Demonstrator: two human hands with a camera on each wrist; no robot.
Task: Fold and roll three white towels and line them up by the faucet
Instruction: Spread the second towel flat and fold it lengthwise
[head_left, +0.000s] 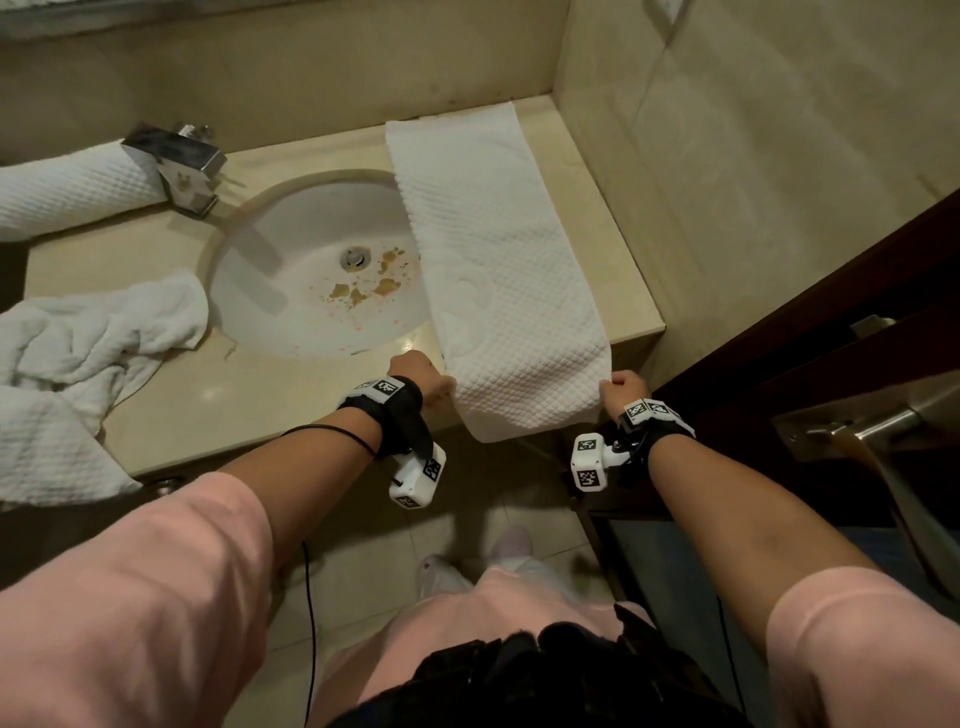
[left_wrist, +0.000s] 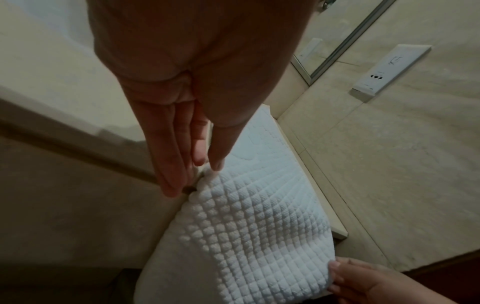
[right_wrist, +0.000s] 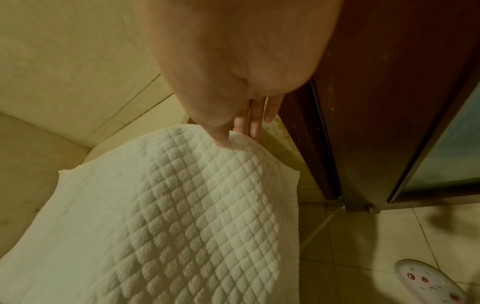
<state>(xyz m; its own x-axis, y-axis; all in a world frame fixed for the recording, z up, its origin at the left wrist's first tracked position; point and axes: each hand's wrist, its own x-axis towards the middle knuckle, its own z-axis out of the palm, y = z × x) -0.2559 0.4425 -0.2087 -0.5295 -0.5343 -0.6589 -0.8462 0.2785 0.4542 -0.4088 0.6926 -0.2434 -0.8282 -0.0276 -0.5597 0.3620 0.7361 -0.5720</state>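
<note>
Item, as I log it from my station: pink short sleeves (head_left: 156, 587) on both arms; a black wrist strap (head_left: 397, 410) on each wrist; white camera blocks (head_left: 418, 475) with black-and-white square markers; thin black cable (head_left: 311, 613) at lower left; pale shoes (head_left: 511, 540) at lower centre.

no readable text, wrist bands (head_left: 387, 387) carry square coded markers (not letters)

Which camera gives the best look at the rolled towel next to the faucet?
The head view. The rolled towel lies on the counter left of the faucet, partly cut by the frame edge. Neither wrist view shows it; both show only the folded towel that the left hand and right hand pinch.
</note>
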